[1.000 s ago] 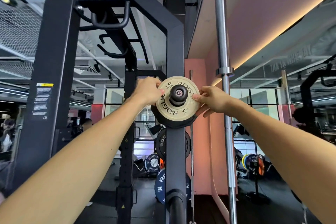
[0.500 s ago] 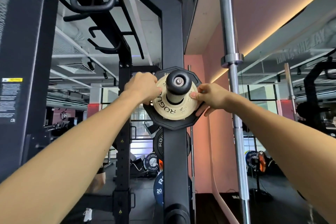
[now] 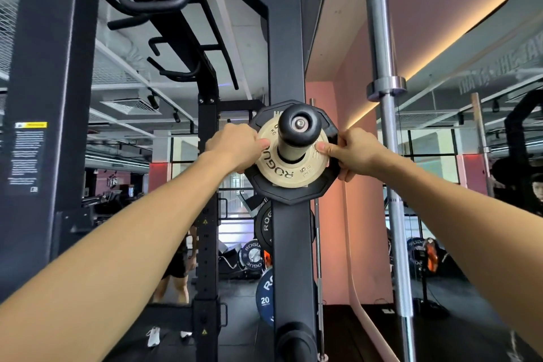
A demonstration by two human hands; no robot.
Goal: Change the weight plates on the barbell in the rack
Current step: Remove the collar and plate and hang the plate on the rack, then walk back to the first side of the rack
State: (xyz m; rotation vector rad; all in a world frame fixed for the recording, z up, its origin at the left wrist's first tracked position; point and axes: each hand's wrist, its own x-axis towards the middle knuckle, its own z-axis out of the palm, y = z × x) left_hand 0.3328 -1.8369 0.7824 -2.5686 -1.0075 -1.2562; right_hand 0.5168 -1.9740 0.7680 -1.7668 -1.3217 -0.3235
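Silver bar: we see a bare steel bar (image 3: 382, 38) standing upright at right, its collar (image 3: 386, 87) partway up.
Warning label: on the near black post at left, a yellow-headed sticker (image 3: 28, 156), text too small for us to read.
Pull-up handles: curved black grips (image 3: 152, 0) overhead at upper left.
Wall: pink (image 3: 329, 214), with a strip of warm light along the ceiling edge (image 3: 440, 50).
Mirror: at right, we see reversed lettering (image 3: 499, 70).
Other person: bare legs (image 3: 173, 282) and white shoes (image 3: 154, 335) behind the frame.
Ceiling vent: white grille (image 3: 129, 106) at left.
Floor: dark (image 3: 367, 332).
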